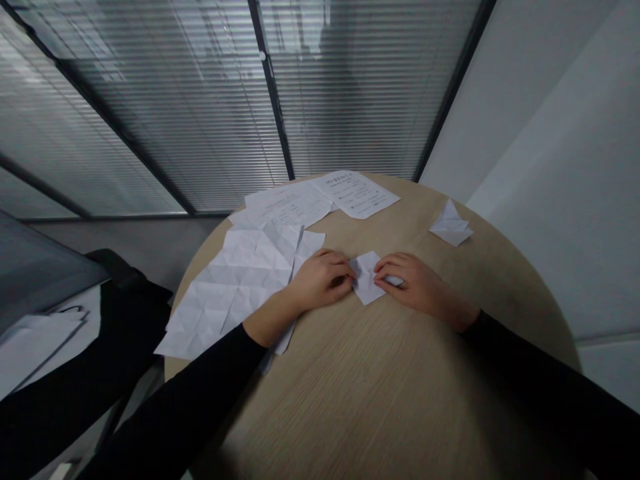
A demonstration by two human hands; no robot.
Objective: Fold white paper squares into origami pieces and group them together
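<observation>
A small folded piece of white paper (365, 279) lies on the round light-wood table (400, 373), its point toward me. My left hand (320, 280) grips its left side, and my right hand (405, 283) pinches its right side between the fingers. Under my left wrist and forearm lies a large creased white sheet (235, 287), marked with a grid of folds. A folded white paper shape (450, 225) sits apart at the table's right, beyond my right hand. My black sleeves cover both forearms.
Printed paper sheets (350, 193) lie at the table's far edge. To the left stand a dark chair (120, 333) and a grey-topped surface with white papers (40, 340). Behind the table runs a glass partition with blinds (190, 113); a white wall (540, 133) stands right.
</observation>
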